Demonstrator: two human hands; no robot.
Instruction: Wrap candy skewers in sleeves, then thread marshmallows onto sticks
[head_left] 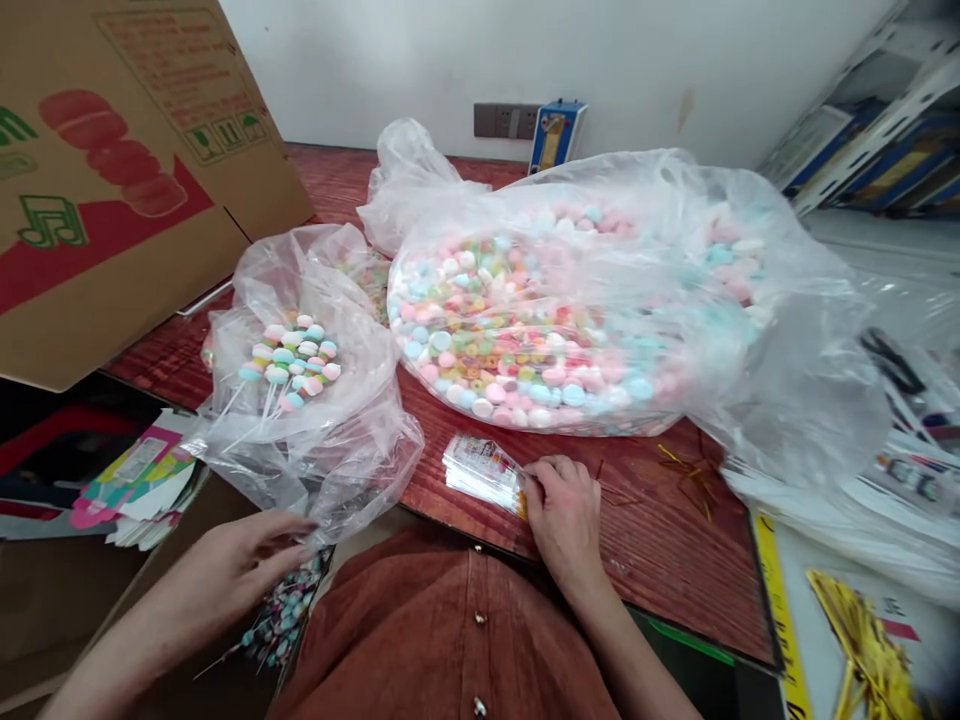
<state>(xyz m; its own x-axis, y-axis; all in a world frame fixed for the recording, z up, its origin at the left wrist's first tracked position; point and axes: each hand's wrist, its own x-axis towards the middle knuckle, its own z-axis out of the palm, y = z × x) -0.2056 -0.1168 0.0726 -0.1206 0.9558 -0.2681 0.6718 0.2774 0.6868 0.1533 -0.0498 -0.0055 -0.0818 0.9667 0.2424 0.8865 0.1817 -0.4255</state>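
My right hand [564, 512] rests on the red wooden table [645, 520], fingers pinched on the end of a stack of small clear printed bags [480, 468]. My left hand [244, 558] reaches to the lower edge of a crumpled clear plastic bag [330, 440] that holds several pastel candy skewers [294, 360]; its fingers lie together against the plastic. A big clear bag of loose pastel candies [540, 330] lies just beyond the stack. More finished skewers [289, 610] lie low by my left side.
A large cardboard box [112, 170] leans at the left. Gold twist ties [690, 475] are scattered on the table at the right, and more [862, 630] lie on packaging at the lower right. Coloured card packs [135, 480] sit at the left; a blue box [555, 135] stands by the wall.
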